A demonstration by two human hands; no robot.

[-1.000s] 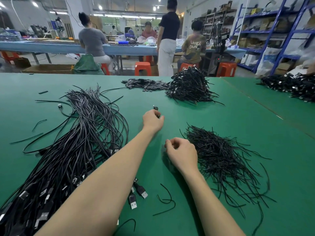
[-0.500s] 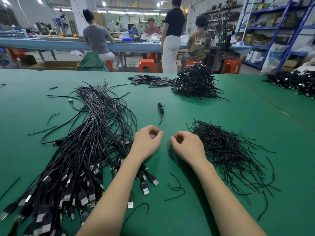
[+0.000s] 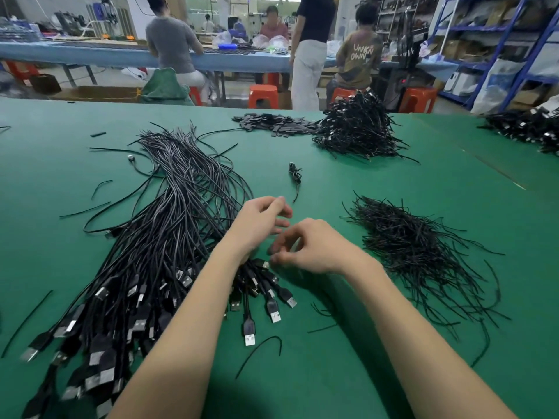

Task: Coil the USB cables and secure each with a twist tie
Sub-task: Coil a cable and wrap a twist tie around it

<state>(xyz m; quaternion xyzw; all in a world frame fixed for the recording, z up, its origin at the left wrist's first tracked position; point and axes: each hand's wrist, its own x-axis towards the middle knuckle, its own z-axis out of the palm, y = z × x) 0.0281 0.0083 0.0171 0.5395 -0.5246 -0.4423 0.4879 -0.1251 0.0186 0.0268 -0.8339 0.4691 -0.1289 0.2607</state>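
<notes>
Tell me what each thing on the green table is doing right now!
Loose USB cables: uncoiled, spread in a long heap.
Twist ties: loose pile, unused.
Single tied cable: coiled, lying alone.
Finished pile: heaped at the far edge.
Left hand: fingers relaxed, over the cables.
Right hand: fingers loosely curled, apparently empty.

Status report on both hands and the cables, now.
Left hand and right hand empty, over loose USB cables. One coiled cable beyond. Twist ties right. Nothing blocking.

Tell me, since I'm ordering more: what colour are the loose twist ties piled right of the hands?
Black, seen in the head view: the twist ties on the green table.
</notes>
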